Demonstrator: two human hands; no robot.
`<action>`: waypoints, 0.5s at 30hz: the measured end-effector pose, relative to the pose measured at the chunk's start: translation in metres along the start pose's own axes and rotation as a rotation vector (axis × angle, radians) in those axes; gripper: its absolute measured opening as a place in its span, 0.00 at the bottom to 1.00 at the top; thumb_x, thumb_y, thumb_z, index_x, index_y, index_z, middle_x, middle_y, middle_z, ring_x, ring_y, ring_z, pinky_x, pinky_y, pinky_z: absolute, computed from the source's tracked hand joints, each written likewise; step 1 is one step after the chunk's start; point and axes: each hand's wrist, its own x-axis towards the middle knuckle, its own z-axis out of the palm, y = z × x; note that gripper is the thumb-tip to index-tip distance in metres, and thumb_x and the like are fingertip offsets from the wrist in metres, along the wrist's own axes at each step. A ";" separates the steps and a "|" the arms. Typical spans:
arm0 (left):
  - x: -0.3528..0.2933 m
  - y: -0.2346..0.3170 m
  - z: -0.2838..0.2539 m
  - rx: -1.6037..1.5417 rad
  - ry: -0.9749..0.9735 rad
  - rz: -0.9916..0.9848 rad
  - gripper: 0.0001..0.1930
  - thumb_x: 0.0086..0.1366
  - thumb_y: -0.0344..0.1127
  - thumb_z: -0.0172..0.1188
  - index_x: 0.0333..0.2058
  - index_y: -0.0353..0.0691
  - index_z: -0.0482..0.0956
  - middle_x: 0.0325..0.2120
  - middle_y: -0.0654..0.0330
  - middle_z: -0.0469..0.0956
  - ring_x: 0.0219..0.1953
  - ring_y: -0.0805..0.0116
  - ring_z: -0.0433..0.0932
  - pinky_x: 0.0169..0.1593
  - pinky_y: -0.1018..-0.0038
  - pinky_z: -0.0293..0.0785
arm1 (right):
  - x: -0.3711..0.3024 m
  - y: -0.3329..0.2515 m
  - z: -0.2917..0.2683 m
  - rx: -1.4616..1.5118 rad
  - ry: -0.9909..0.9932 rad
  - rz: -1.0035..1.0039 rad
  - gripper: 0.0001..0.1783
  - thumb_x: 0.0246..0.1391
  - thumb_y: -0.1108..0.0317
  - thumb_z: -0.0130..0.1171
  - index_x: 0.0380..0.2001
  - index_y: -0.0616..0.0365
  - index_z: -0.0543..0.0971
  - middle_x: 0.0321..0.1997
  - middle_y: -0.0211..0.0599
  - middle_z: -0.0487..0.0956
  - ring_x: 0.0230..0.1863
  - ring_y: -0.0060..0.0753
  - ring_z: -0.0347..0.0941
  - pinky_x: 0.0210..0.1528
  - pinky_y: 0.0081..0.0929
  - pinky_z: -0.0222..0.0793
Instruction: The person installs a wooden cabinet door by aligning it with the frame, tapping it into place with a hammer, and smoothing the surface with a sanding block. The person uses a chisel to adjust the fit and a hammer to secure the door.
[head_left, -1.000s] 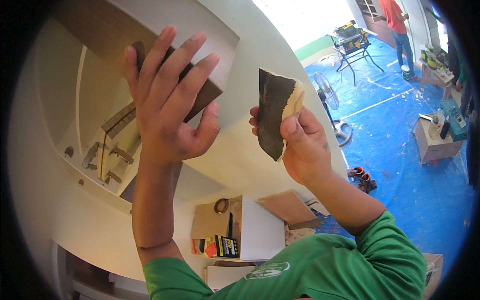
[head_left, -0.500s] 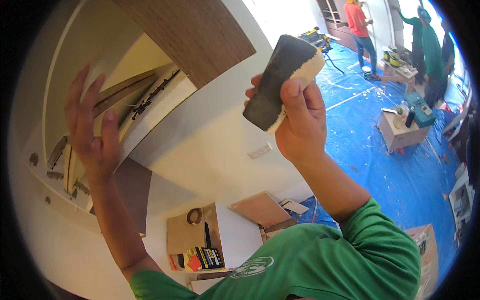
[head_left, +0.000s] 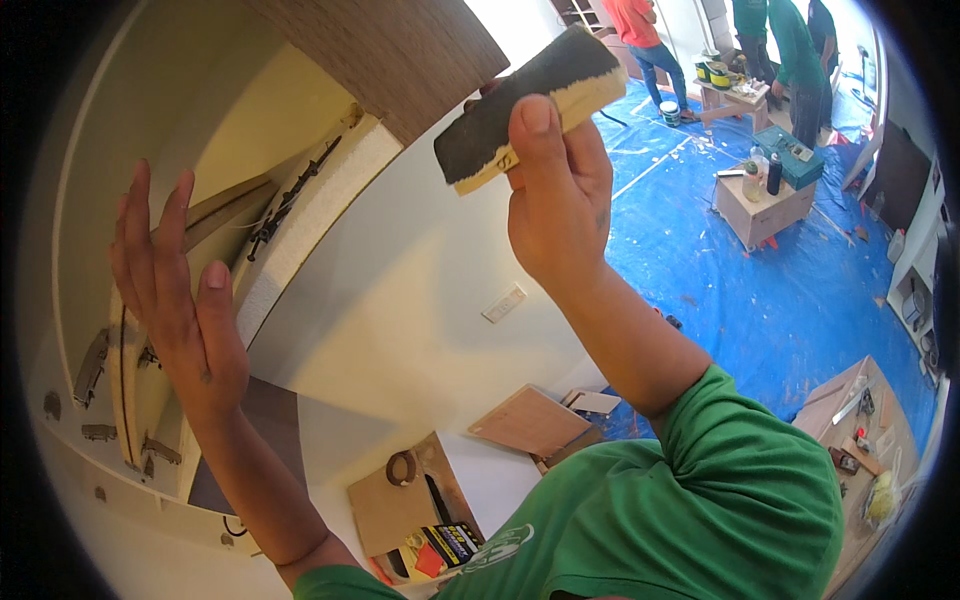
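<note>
My right hand [head_left: 560,190] grips a sanding block [head_left: 525,105] with a dark face and cream-coloured sides, the thumb pressed along its near side. It is held up, tilted, just beside the corner of a brown wood-grain panel [head_left: 390,65]. My left hand [head_left: 185,310] is raised with fingers stretched out and nothing in it. It is in front of the open white cabinet [head_left: 235,130], where metal hinges [head_left: 90,367] and a curved strip [head_left: 125,390] show. Whether the left fingertips touch the cabinet, I cannot tell.
Blue sheeting [head_left: 700,270] covers the floor. A wooden box [head_left: 760,215] bears bottles and a teal toolbox [head_left: 790,155]. Several people stand by a bench [head_left: 735,100] with paint cans. Tools lie on a wooden surface [head_left: 820,400] at lower right. A socket plate [head_left: 503,303] is on the wall.
The sanding block has moved up and left, and now lies flatter, showing more of its cream side. My left hand is slightly lower, still spread. The whole view has shifted.
</note>
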 end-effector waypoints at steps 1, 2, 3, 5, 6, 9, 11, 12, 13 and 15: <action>-0.001 0.000 -0.001 0.009 -0.007 -0.001 0.27 0.68 0.43 0.43 0.65 0.48 0.71 0.69 0.54 0.63 0.74 0.53 0.54 0.75 0.49 0.36 | 0.002 -0.001 -0.001 -0.074 0.010 -0.014 0.19 0.70 0.52 0.55 0.47 0.58 0.75 0.42 0.26 0.77 0.44 0.18 0.72 0.50 0.25 0.70; -0.002 -0.001 -0.001 0.019 -0.014 -0.004 0.28 0.68 0.43 0.43 0.65 0.48 0.71 0.70 0.55 0.63 0.74 0.53 0.54 0.75 0.49 0.35 | 0.003 -0.002 0.000 -0.133 0.024 -0.038 0.18 0.70 0.52 0.55 0.45 0.57 0.75 0.41 0.24 0.77 0.43 0.16 0.70 0.49 0.23 0.69; -0.003 -0.001 -0.001 0.024 -0.014 -0.002 0.28 0.68 0.43 0.43 0.65 0.49 0.72 0.70 0.55 0.63 0.74 0.53 0.53 0.75 0.49 0.35 | 0.005 -0.003 0.000 -0.191 0.039 -0.060 0.18 0.70 0.52 0.55 0.44 0.57 0.76 0.39 0.23 0.76 0.42 0.15 0.69 0.48 0.22 0.68; -0.003 -0.001 0.000 0.030 -0.011 0.004 0.28 0.67 0.43 0.43 0.65 0.50 0.72 0.69 0.56 0.64 0.74 0.53 0.53 0.75 0.48 0.34 | 0.008 -0.002 0.000 -0.254 0.074 -0.124 0.18 0.70 0.52 0.55 0.42 0.57 0.76 0.38 0.22 0.76 0.40 0.13 0.67 0.46 0.20 0.67; -0.002 -0.001 0.000 0.032 -0.011 0.012 0.28 0.67 0.43 0.43 0.65 0.50 0.72 0.69 0.56 0.64 0.74 0.53 0.53 0.75 0.48 0.35 | 0.011 -0.001 0.000 -0.258 0.094 -0.165 0.18 0.70 0.51 0.55 0.41 0.57 0.76 0.37 0.22 0.76 0.40 0.13 0.67 0.46 0.20 0.66; -0.003 -0.001 0.000 0.042 -0.011 0.022 0.28 0.67 0.43 0.43 0.65 0.50 0.72 0.69 0.56 0.64 0.74 0.53 0.53 0.75 0.47 0.36 | 0.011 0.004 0.005 -0.251 0.140 -0.200 0.19 0.70 0.51 0.56 0.41 0.59 0.77 0.36 0.22 0.76 0.39 0.14 0.67 0.46 0.20 0.65; -0.003 -0.001 0.001 0.049 -0.001 0.020 0.28 0.67 0.43 0.44 0.64 0.51 0.72 0.69 0.56 0.64 0.74 0.53 0.54 0.75 0.47 0.37 | 0.004 0.004 0.013 -0.348 0.150 -0.196 0.20 0.70 0.51 0.56 0.41 0.61 0.78 0.36 0.23 0.76 0.39 0.16 0.68 0.46 0.20 0.65; -0.002 -0.002 0.001 0.048 0.000 0.029 0.28 0.66 0.43 0.44 0.64 0.50 0.73 0.69 0.56 0.64 0.74 0.52 0.54 0.75 0.47 0.37 | -0.005 0.001 0.020 -0.452 0.148 -0.197 0.20 0.69 0.52 0.56 0.42 0.61 0.78 0.36 0.24 0.76 0.39 0.17 0.68 0.46 0.20 0.65; -0.001 -0.002 0.002 0.046 0.002 0.039 0.28 0.66 0.43 0.44 0.64 0.50 0.73 0.69 0.56 0.64 0.73 0.52 0.54 0.74 0.46 0.37 | -0.010 0.001 0.026 -0.557 0.146 -0.197 0.21 0.69 0.52 0.56 0.42 0.62 0.79 0.36 0.24 0.76 0.39 0.18 0.68 0.45 0.20 0.65; -0.002 -0.003 0.001 0.046 -0.001 0.053 0.28 0.66 0.42 0.44 0.64 0.50 0.73 0.69 0.56 0.64 0.73 0.52 0.55 0.74 0.46 0.37 | -0.011 0.007 0.028 -0.484 0.095 -0.338 0.21 0.69 0.52 0.58 0.42 0.62 0.79 0.36 0.24 0.76 0.39 0.18 0.66 0.45 0.20 0.64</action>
